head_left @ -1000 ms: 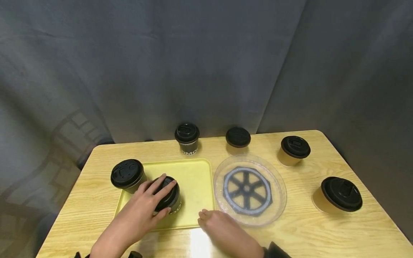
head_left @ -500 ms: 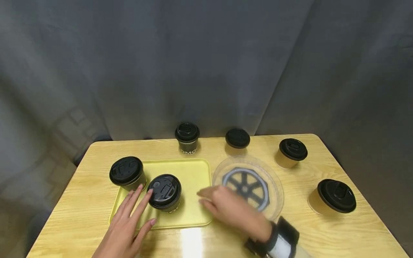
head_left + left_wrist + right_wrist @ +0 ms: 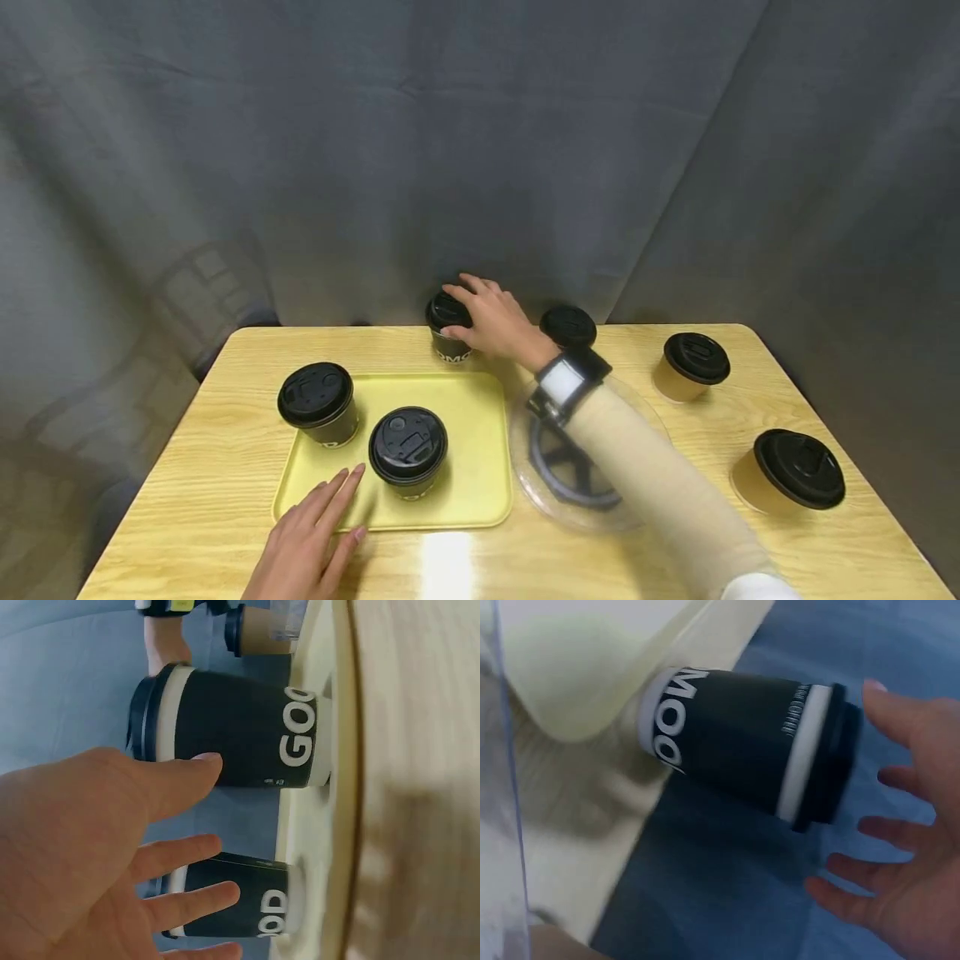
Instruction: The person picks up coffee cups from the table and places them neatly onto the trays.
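On the yellow tray (image 3: 480, 467) stand two black paper coffee cups with lids: a front cup (image 3: 407, 450) and a left cup (image 3: 321, 400). My left hand (image 3: 307, 537) is beside the front cup, fingers spread; in the left wrist view its thumb overlaps the front cup (image 3: 232, 727) and other fingers overlap the left cup (image 3: 247, 900). A third black lidded cup (image 3: 447, 340) stands behind the tray. My right hand (image 3: 495, 321) reaches over to it. In the right wrist view the fingers are spread around the lid side of this cup (image 3: 735, 742), with a gap showing.
A clear round dish (image 3: 528, 492) over a dark spoked shape sits right of the tray, partly under my right forearm. Brown cups with black lids stand at the back (image 3: 567, 325), right back (image 3: 693, 362) and right (image 3: 791, 471). A grey curtain (image 3: 375, 167) hangs behind the table.
My left hand has let go of the front cup on the tray and drawn back toward the near edge. My right hand has moved from the tray's near right corner to the cup behind the tray.
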Demonstrator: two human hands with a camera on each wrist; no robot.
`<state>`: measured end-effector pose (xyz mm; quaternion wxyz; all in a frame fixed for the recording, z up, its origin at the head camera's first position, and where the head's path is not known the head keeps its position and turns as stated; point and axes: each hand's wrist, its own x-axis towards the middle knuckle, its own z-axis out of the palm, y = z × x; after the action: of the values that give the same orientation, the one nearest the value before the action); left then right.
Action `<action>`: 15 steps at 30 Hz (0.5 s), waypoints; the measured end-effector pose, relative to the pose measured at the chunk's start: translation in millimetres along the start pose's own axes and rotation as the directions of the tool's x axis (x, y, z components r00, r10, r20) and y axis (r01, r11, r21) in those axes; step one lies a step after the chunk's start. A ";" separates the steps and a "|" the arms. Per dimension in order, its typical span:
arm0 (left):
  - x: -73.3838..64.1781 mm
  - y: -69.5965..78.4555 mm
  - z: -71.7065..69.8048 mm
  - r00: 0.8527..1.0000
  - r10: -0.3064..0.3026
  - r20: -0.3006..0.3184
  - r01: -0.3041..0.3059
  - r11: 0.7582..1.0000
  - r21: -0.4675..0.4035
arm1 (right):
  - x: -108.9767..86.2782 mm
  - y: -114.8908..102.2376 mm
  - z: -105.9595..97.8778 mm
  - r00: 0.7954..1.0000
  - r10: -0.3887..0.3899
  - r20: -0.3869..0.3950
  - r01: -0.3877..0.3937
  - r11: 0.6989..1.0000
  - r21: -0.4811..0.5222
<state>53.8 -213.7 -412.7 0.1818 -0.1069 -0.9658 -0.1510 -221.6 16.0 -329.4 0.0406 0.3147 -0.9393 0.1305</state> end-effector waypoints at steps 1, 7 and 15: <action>-0.2 -0.5 2.1 1.000 -0.013 0.022 0.013 1.000 -0.001 | 4.6 1.6 2.8 1.000 -0.001 0.022 0.000 1.000 0.015; -5.5 -5.8 15.5 0.911 -0.205 0.356 0.196 0.979 0.062 | 15.9 7.3 13.2 0.998 -0.018 0.057 0.013 0.996 0.087; -5.7 -3.1 25.4 0.913 -0.187 0.362 0.171 0.982 0.076 | -38.3 6.5 -16.4 0.993 -0.013 -0.119 0.031 0.988 0.151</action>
<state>50.0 -209.1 -438.1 -0.0146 -0.0407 -0.9914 -0.1238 -195.0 47.7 -321.1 0.0732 0.3190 -0.9190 0.2198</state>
